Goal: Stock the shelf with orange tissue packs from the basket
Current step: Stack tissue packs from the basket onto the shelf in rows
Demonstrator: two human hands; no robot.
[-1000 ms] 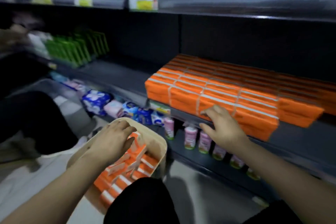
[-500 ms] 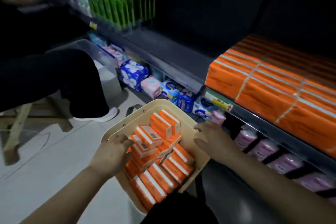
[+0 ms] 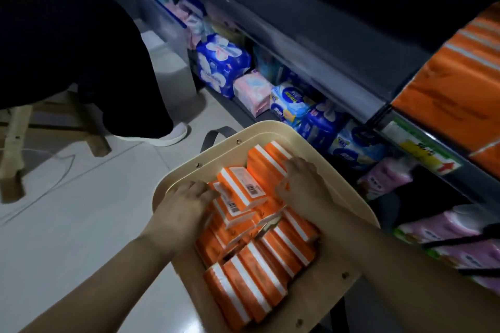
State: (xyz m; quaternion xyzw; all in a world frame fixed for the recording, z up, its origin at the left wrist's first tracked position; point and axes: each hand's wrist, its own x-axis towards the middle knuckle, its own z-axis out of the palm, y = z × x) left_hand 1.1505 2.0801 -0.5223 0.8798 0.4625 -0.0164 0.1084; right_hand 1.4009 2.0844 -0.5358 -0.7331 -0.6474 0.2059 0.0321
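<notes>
- Watching over the person's shoulder, I see both hands down in the basket [image 3: 273,131], which sits right below them with its far rim towards the shelving.
- The left hand [image 3: 186,205] lies knuckles up on the near-left side of the pile. Its fingers bend down against the orange tissue packs [image 3: 259,273]. I cannot tell whether it clasps one, because the palm hides it.
- The right hand [image 3: 303,184] is a little further out, on the far-right side of the pile. Its fingers curl over the packs at the far end and the thumb points back towards the middle. Here too the hand covers any grip, so I cannot tell.
- One barcode pack [image 3: 242,188] lies label up on top, between the two hands and touching the left fingertips. Its long axis runs slantwise from beyond the left fingers towards the right thumb.
- The packs nearer the wrists lie side by side, their white stripes running the same slant.
- The stocked stack [image 3: 454,84] of orange packs stands on the shelf [image 3: 324,43], up and away to the right, beyond the right hand and well apart from the basket.
- To my eye the right hand is nearer that stack, so a lift would go up and rightwards past the price label [image 3: 424,153].
- Out past the left hand, another person's shoe [image 3: 167,135] rests on the floor.
</notes>
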